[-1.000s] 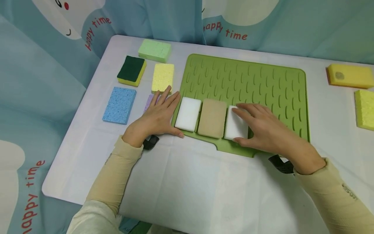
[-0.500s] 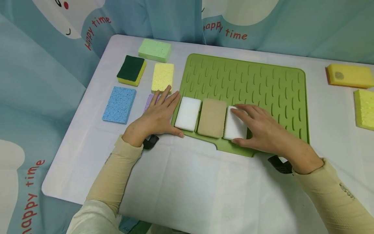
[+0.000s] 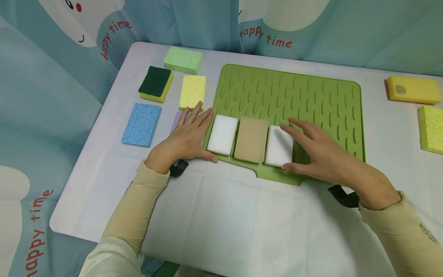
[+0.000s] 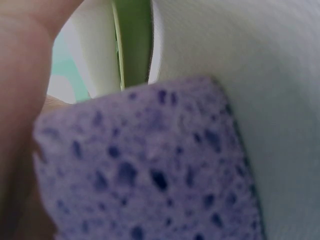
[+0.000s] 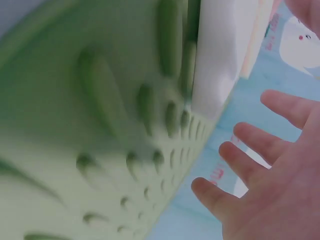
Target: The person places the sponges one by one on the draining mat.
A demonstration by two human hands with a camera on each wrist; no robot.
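Along the near edge of a green ridged mat [image 3: 294,92] lie three blocks in a row: a white sponge [image 3: 223,134], a tan sponge [image 3: 251,139] and a second white sponge [image 3: 278,150]. My left hand [image 3: 187,140] spreads straight fingers at the mat's left edge, thumb beside the left white sponge. Beneath that hand is a purple sponge [image 4: 150,160], mostly hidden in the head view. My right hand [image 3: 320,154] hovers with spread fingers at the right white sponge. In the right wrist view, its fingers [image 5: 250,165] are apart from that white block [image 5: 217,60].
Left of the mat lie a pale green sponge [image 3: 183,60], a green-and-yellow scouring sponge [image 3: 155,82], a yellow sponge [image 3: 192,92] and a blue sponge [image 3: 142,124]. Two more yellow sponges [image 3: 413,90] sit at the far right. A blue curtain [image 3: 207,23] hangs behind the white table [image 3: 214,215].
My right hand has let go of the right white sponge and drawn back to the right, its fingers spreading. That sponge shifted slightly left earlier. My left hand has stayed still.
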